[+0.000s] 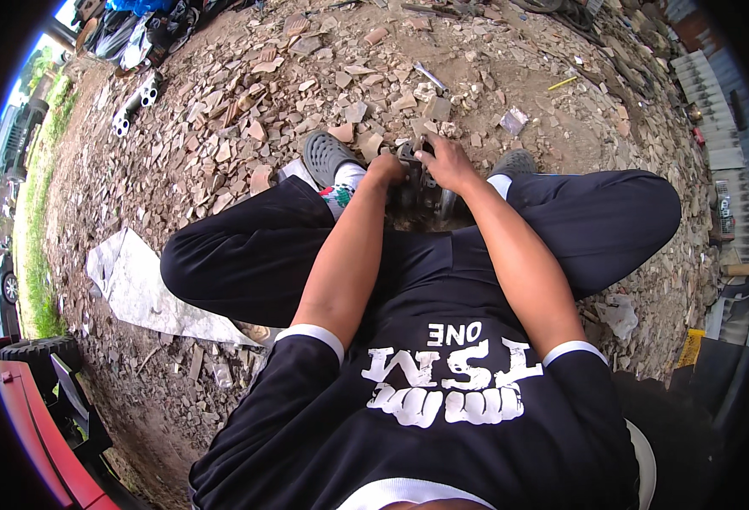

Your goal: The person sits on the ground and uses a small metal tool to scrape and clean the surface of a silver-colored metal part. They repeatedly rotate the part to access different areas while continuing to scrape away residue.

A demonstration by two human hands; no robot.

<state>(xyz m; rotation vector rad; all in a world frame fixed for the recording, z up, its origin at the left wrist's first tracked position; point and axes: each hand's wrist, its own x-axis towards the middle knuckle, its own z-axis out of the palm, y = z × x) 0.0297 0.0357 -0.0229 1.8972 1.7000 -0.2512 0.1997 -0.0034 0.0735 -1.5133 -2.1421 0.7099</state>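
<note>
Between my feet, a dark, greasy-looking metal machine part [425, 202] sits low on the ground. My left hand [386, 169] is closed at its upper left side, fingers curled and partly hidden. On the upper right, my right hand [447, 163] grips its top edge, with thumb and fingers bent toward each other. A small grey metal piece [407, 152] shows between the two hands; whether it belongs to the larger part I cannot tell. Grey clogs [327, 155] are on my feet, one on either side.
Broken tile pieces [255, 130] cover the ground. Beyond my hands lie a silver wrench-like tool [431, 77], a clear plastic wrapper [514, 121] and a thin yellow stick [562, 83]. A white sheet [149, 289] lies left, near a red vehicle [43, 425]. Corrugated sheets [707, 110] stand right.
</note>
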